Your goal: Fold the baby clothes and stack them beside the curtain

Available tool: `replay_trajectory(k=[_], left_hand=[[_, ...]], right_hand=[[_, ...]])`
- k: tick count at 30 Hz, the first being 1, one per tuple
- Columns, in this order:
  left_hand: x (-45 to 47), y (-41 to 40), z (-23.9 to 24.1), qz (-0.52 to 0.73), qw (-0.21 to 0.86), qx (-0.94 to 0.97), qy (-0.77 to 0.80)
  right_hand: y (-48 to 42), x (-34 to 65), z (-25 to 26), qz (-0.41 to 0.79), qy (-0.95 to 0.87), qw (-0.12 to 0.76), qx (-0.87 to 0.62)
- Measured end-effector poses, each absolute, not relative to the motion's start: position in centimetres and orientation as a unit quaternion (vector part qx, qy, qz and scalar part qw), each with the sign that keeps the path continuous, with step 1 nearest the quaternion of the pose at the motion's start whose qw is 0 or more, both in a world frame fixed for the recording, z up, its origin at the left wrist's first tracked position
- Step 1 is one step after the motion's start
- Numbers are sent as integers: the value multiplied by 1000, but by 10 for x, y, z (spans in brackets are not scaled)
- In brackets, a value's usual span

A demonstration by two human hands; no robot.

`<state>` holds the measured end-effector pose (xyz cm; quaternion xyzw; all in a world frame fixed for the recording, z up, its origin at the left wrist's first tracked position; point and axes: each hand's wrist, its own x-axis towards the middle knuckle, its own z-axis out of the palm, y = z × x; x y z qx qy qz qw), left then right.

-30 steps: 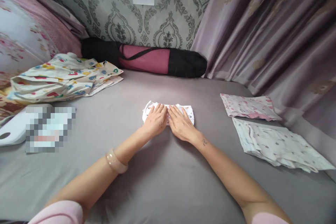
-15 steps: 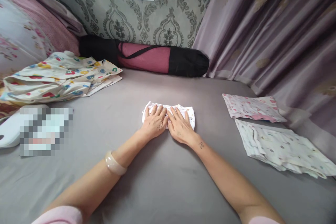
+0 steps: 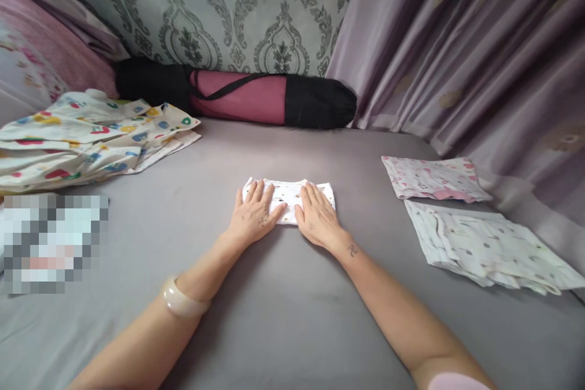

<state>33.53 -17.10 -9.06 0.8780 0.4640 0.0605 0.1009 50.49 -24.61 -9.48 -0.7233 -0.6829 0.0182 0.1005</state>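
Observation:
A small folded white garment [image 3: 286,202] with a sparse print lies flat on the grey sheet, in the middle of the head view. My left hand [image 3: 254,212] rests flat on its left part, fingers stretched out and pointing away from me. On the right part lies my right hand [image 3: 316,212], also flat with fingers extended. Between the hands the garment's printed middle shows; its two sides are partly hidden under my fingers and palms.
At the right lie a folded pink-patterned garment [image 3: 434,178] and a folded white printed cloth [image 3: 493,247]. A colourful printed cloth [image 3: 95,140] is heaped at the left, above a blurred-out object [image 3: 57,244]. A black and pink long bag [image 3: 237,97] lies along the wall.
My hands have moved apart, from side by side at the garment's middle to its two sides. The garment's middle now shows, looking flatter. The whole view has shifted slightly.

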Motion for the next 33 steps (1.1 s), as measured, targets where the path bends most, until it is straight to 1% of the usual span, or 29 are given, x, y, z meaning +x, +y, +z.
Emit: replay_trajectory(k=[13,23,29,33], left_hand=[[327,-167,-96,33,95,857,506],[324,-162,-90,14,128,835,535],[324,-160,-88,15,107,828,550],[323,-159,-88,19,108,825,554]], right_hand=[[-248,519,-100,5,-626,95,-774],[-250,522,-100,16,-602,94,-793],[-249,526,-97,34,-608,74,-789],[-249,528,-95,38,-607,78,-790]])
